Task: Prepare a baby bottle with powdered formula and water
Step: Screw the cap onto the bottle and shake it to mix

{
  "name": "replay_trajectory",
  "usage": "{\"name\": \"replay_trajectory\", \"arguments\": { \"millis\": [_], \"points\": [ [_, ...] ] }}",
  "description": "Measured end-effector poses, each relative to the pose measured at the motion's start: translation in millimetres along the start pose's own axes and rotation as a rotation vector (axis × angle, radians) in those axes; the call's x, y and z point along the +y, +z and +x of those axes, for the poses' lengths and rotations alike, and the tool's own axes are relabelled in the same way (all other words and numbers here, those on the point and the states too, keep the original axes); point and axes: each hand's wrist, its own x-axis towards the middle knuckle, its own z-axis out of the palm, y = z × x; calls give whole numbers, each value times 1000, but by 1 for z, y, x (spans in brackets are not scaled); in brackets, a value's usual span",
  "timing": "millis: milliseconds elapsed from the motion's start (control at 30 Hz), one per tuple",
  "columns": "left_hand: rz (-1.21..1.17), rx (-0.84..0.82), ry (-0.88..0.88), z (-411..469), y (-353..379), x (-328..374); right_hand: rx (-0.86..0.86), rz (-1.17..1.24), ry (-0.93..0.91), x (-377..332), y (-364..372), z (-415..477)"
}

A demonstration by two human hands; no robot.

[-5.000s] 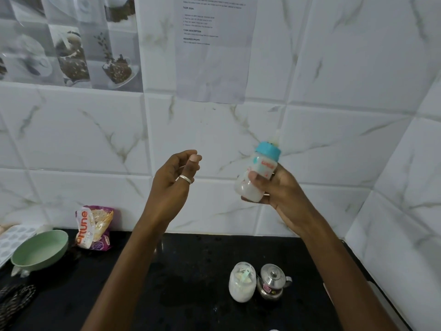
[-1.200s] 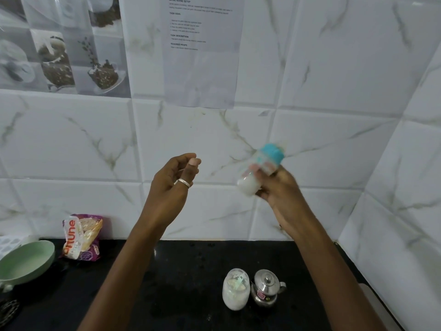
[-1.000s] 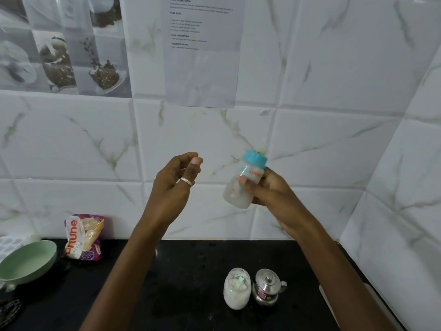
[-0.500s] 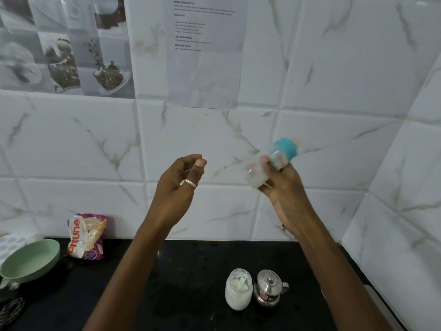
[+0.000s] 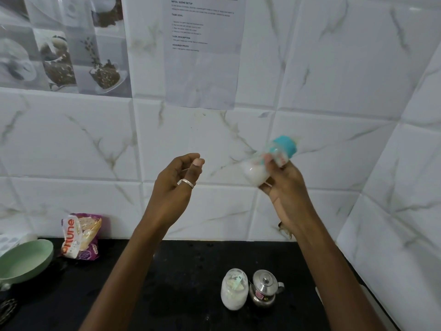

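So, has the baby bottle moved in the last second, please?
Yes: the baby bottle has tipped rightward, its cap now right of the vertical tile joint.

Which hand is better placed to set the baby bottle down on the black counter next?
Right, most likely. The right hand grips the small clear baby bottle with teal cap in its curled fingers, above the black counter. The left hand is raised apart from it and holds nothing.
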Motion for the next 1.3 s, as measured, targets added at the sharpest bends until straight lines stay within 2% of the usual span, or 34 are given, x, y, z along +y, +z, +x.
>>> {"name": "replay_trajectory", "arguments": {
  "millis": [67, 167, 200, 300, 333, 433, 500, 600, 633, 733, 800, 900, 933, 967, 1067, 1100, 1200, 1233, 1300],
  "points": [
    [6, 1, 1, 0, -2, -1, -3, -13, -3, -1, -2, 1],
    [5, 6, 7, 1, -3, 0, -197, -349, 86, 7, -3, -9],
    [1, 6, 7, 0, -2, 0, -202, -348, 75, 6, -5, -9],
    [-5, -7, 3, -1, -1, -1, -33, -46, 27, 0, -8, -2],
    [-3, -7, 0, -2, -2, -2, -17, -26, 17, -2, -8, -1],
    [-1, 2, -1, -2, -3, -1, -177, -295, 91, 2, -3, -8],
    [-10, 6, -2, -2, -3, -1, -210, -311, 90, 3, -4, -11],
    [-15, 0, -5, -3, -4, -2, -47, 47, 42, -2, -3, -6],
    [-11, 1, -7, -4, -5, -2, -23, 70, 29, -3, -3, -4],
    [-10, 16, -5, -3, -8, -1, -171, -217, 88, 4, 1, -9],
    [-18, 21, -4, -3, -9, 0, -190, -260, 86, 4, 0, -10],
    [-20, 9, -1, -4, -9, 0, -7, 121, 46, -3, 1, -3],
    [-17, 8, -2, -4, -9, -1, 22, 148, 27, -3, 1, -1],
    [-13, 9, -2, -3, -9, -1, 5, 81, 32, -2, 2, -1],
    [-6, 17, 1, -2, -8, -1, -214, -273, 120, 4, 7, -10],
    [-5, 14, 1, -2, -8, -1, -214, -267, 115, 4, 6, -10],
    [-5, 1, -1, -3, -7, -2, -43, 105, 76, -2, 6, -4],
    [-2, 2, -2, -4, -7, -2, -23, 120, 61, -2, 6, -2],
    [3, 6, -2, -3, -7, -1, -94, -91, 91, 0, 8, -5]
  ]
}}
